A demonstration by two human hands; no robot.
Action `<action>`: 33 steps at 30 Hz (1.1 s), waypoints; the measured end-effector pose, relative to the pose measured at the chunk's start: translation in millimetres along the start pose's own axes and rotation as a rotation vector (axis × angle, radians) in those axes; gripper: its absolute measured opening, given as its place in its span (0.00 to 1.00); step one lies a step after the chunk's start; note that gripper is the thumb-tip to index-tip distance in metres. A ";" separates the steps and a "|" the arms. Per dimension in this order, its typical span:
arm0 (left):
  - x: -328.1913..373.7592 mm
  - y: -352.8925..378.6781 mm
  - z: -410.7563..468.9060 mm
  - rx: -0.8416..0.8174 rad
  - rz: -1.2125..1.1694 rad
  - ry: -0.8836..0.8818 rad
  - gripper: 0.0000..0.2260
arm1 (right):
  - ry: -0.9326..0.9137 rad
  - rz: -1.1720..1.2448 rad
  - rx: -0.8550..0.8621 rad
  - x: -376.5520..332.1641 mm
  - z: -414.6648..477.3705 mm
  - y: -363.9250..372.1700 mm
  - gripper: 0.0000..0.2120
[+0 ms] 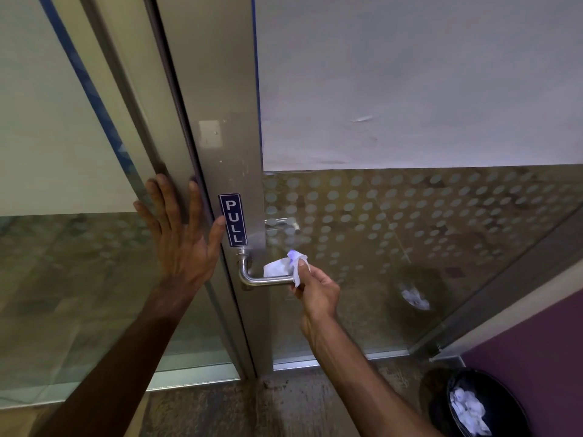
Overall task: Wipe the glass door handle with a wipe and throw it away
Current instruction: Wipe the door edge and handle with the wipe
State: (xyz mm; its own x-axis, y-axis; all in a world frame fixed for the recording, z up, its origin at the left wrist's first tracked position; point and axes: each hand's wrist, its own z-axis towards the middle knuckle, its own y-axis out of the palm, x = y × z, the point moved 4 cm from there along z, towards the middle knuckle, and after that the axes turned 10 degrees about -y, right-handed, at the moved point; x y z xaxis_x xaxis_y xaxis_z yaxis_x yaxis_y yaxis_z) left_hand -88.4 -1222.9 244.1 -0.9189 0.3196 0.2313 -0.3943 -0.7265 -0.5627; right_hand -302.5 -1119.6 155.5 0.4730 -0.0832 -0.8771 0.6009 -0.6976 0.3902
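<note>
A steel lever handle (262,280) juts from the metal frame of a glass door (410,216), below a blue PULL sticker (233,219). My right hand (315,293) pinches a white wipe (285,267) at the handle's free end; the wipe drapes over the bar. My left hand (179,234) lies flat with fingers spread on the neighbouring door frame, left of the sticker. A black bin (479,405) holding crumpled white wipes stands on the floor at the bottom right.
A second glass panel (63,152) fills the left side. The door glass has frosted dots and reflects the bin. A purple wall (542,342) rises at the right behind the bin. Speckled floor runs along the bottom.
</note>
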 end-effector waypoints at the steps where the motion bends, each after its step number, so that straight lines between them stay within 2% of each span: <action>1: 0.0 0.3 -0.3 -0.002 -0.003 0.000 0.36 | -0.015 0.002 0.005 1.2 -1.8 -0.9 0.03; 4: 0.1 0.2 -0.1 -0.006 -0.006 0.001 0.36 | -0.097 -0.053 0.032 4.4 -8.4 -3.8 0.02; 7: -1.4 0.7 0.5 0.006 0.003 0.004 0.36 | -0.273 -0.217 0.037 7.0 -15.8 -9.1 0.03; 10: -1.7 2.0 0.9 0.007 0.010 0.006 0.36 | -0.524 -0.466 0.005 5.0 -27.9 -11.8 0.05; 12: -1.7 2.2 1.0 0.001 0.004 0.004 0.36 | -0.778 -0.674 -0.015 -1.8 -35.3 -12.5 0.03; 14: -1.9 2.4 0.8 -0.001 0.009 0.002 0.36 | -1.014 -0.827 -0.105 -5.4 -40.4 -12.0 0.08; 17: -1.3 2.0 0.4 -0.002 0.016 0.006 0.36 | -1.263 -0.957 -0.273 -6.1 -37.8 -14.0 0.15; 21: 0.5 -2.7 0.7 -0.012 0.002 0.002 0.36 | -1.566 -1.212 -0.525 -11.0 -30.0 2.2 0.10; 25: 1.6 -6.5 1.2 -0.044 0.020 -0.003 0.36 | -1.724 -1.290 -0.865 -12.8 -31.6 17.3 0.14; 30: 3.3 -9.4 0.9 -0.061 0.023 -0.013 0.36 | -1.765 -1.343 -1.043 -10.4 -47.0 38.5 0.20; 33: 3.8 -10.4 1.0 -0.071 0.011 -0.011 0.36 | -1.738 -1.455 -1.063 -5.6 -54.3 54.1 0.23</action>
State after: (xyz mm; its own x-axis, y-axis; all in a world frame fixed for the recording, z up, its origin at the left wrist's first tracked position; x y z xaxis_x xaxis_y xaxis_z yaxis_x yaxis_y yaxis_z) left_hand -87.8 -1214.7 251.7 -0.9235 0.3046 0.2331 -0.3825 -0.6852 -0.6198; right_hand -237.6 -1118.2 196.7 -0.6676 -0.7007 0.2517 0.1487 -0.4567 -0.8771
